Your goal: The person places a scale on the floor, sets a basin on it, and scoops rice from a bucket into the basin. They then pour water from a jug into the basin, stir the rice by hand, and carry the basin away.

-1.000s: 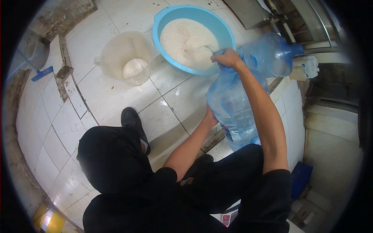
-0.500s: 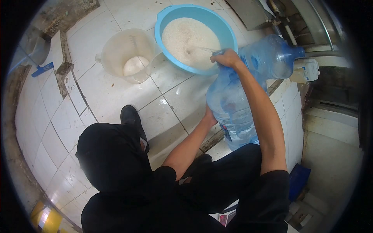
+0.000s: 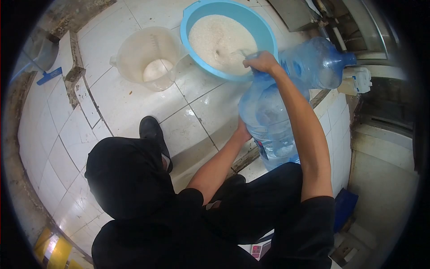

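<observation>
A large blue water jug [image 3: 269, 107] is tilted, its neck over the near rim of a light-blue basin [image 3: 265, 33]. White grains that look like rice [image 3: 210, 33] fill much of that basin, and water runs from the jug into them, leaving a small dark dent. My right hand [image 3: 264, 62] is closed around the jug's neck and hides its mouth. Lower down, my left hand [image 3: 243, 131] grips the jug's side, with its fingers partly hidden behind it. Water is still visible inside the jug.
Left of the basin stands a clear plastic bucket [image 3: 134, 58]. A second blue jug [image 3: 316, 62] lies on its side at the right, beside a whitish plastic container [image 3: 356, 81]. A blue squeegee [image 3: 49, 76] is at far left. My black shoe [image 3: 152, 132] rests on the tiles.
The view has shifted slightly. The water stream looks thinner and shorter than before. Both hands keep their hold on the jug, which stays at nearly the same tilt.
</observation>
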The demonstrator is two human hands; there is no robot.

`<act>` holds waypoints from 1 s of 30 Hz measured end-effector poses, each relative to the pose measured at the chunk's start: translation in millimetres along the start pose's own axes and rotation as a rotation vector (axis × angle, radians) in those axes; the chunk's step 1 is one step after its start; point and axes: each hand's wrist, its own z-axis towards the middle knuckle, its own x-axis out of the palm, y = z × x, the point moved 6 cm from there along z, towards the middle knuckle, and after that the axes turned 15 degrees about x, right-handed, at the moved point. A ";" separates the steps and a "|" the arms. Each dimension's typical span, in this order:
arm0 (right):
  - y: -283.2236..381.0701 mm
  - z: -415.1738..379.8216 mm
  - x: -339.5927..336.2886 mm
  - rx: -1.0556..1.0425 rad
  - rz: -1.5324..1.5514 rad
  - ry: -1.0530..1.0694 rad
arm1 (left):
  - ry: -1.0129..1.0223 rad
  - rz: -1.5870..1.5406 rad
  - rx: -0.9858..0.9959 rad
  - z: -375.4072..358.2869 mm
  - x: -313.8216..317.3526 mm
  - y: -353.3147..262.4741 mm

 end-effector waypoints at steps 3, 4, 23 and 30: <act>1.1 -1.7 1.7 0.000 0.021 0.012 | -0.023 0.010 0.002 -0.2 -8.2 1.1; 1.3 -1.6 1.2 -0.006 0.013 0.002 | -0.059 0.002 -0.014 -1.5 -10.0 1.9; 0.3 8.4 5.5 -0.004 0.004 -0.011 | -0.014 0.005 0.019 -2.9 -2.1 -1.7; -0.4 5.0 2.9 0.019 -0.016 -0.015 | 0.004 0.043 0.013 -1.8 -4.3 2.2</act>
